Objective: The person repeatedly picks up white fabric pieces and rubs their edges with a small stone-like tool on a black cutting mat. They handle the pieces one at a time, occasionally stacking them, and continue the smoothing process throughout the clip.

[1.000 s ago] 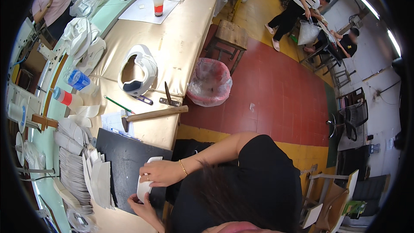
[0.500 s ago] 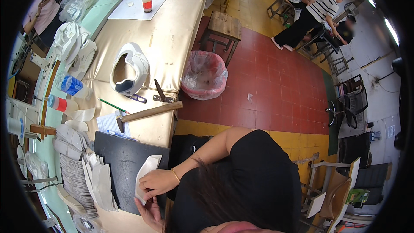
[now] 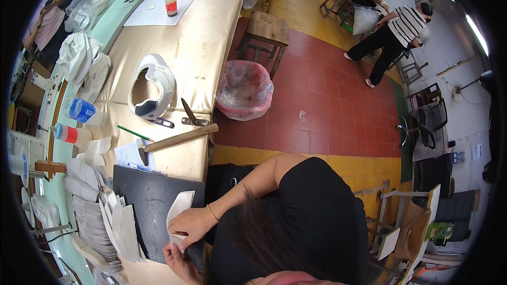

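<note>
A curved white cut piece [image 3: 181, 204] lies on the black work mat [image 3: 138, 190] at the table's near edge. My right hand [image 3: 191, 226], with a bracelet at its wrist, rests over the lower half of this piece, fingers bent and pressed onto it. Just below, my left hand [image 3: 179, 263] has its fingers curled at the piece's lower end, close to the right thumb. The hands hide that end. Left of the mat stand several similar white pieces [image 3: 122, 227] in a fanned row, beside a tall stack of thin grey-white pieces [image 3: 95, 227].
Beyond the mat lie a hammer [image 3: 179, 142], a green pencil [image 3: 133, 132], a dark blade [image 3: 188, 110] and a white moulded collar-like part [image 3: 153, 87]. Bottles [image 3: 84, 110] line the left side. A lined bin [image 3: 244, 91] and wooden stool [image 3: 266, 29] stand on the floor; other people are farther back.
My left hand's fingers have curled and shifted slightly at the piece's lower end. My right hand stays on it. The person in stripes has turned and moved, and the view has shifted a little.
</note>
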Motion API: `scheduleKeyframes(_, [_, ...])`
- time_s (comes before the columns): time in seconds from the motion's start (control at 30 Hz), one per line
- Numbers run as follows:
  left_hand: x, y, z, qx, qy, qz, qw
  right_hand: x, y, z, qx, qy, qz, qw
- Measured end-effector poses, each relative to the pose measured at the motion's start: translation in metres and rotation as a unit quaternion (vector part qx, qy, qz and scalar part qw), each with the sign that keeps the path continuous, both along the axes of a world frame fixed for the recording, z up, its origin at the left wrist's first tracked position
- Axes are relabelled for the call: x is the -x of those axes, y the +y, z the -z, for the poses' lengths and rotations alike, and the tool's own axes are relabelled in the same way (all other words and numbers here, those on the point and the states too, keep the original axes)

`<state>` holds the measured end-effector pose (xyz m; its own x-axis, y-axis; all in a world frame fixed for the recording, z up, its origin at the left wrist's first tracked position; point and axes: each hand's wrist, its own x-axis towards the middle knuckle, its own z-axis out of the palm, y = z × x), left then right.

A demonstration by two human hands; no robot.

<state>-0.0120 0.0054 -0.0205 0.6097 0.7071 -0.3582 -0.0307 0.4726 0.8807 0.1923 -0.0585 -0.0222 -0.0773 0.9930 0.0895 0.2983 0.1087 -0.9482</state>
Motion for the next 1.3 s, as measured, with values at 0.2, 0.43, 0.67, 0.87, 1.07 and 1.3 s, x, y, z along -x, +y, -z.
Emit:
scheduleKeyframes(0.2, [0.007,0.009,-0.009,-0.067,0.096,-0.026,0.993,-0.027,0.007,0.003,0.034,0.045,-0.044,0.997])
scheduleKeyframes(0.43, [0.048,0.026,0.044,-0.059,0.162,-0.112,0.979,-0.108,0.007,-0.051,-0.072,0.111,0.043,0.99])
scheduleKeyframes(0.67, [0.021,0.02,0.025,-0.024,0.193,-0.155,0.969,-0.15,-0.003,-0.09,-0.222,0.13,0.109,0.96])
scheduleKeyframes(0.87, [0.03,0.012,0.024,-0.097,0.22,-0.109,0.965,-0.156,0.0,-0.091,-0.179,0.071,0.101,0.976])
scheduleKeyframes(1.07, [0.0,0.013,-0.047,-0.169,0.177,-0.107,0.964,-0.167,-0.009,-0.079,-0.037,0.155,0.3,0.941])
scheduleKeyframes(1.3, [0.003,0.048,-0.094,-0.272,0.066,-0.212,0.936,-0.169,0.026,-0.056,0.027,0.202,0.308,0.929])
